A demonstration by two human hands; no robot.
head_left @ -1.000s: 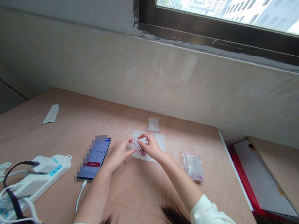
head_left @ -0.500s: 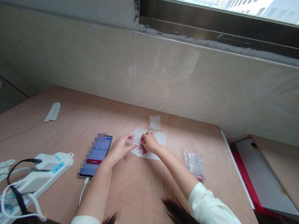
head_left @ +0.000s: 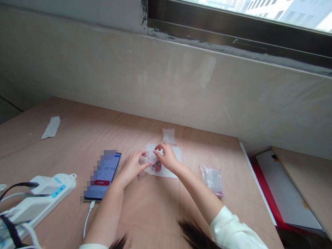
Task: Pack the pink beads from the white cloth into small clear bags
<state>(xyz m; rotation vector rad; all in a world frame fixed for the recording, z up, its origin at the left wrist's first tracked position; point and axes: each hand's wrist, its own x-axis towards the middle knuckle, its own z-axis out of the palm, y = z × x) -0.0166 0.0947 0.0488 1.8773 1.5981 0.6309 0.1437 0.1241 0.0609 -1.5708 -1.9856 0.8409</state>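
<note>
On the wooden surface (head_left: pixel 74 149) lies a white paper sheet (head_left: pixel 176 153), with a phone (head_left: pixel 102 177) at its 9 o'clock, a small clear bag (head_left: pixel 168 136) at 12 o'clock and a clear bag of pink beads (head_left: pixel 212 181) at 3 o'clock. L hand (head_left: pixel 131 167) and R hand (head_left: pixel 167 158) are above the sheet, both grips half closed. A thin pink strand (head_left: pixel 150 156) is between them, but I can't tell if it is pinched. A small pile of pink beads (head_left: pixel 157 166) lies at approx. 7 o'clock of R hand, just under the grips.

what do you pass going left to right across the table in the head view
white power strip → smartphone showing a timer → left hand → right hand → clear plastic bag holding pink beads
</note>
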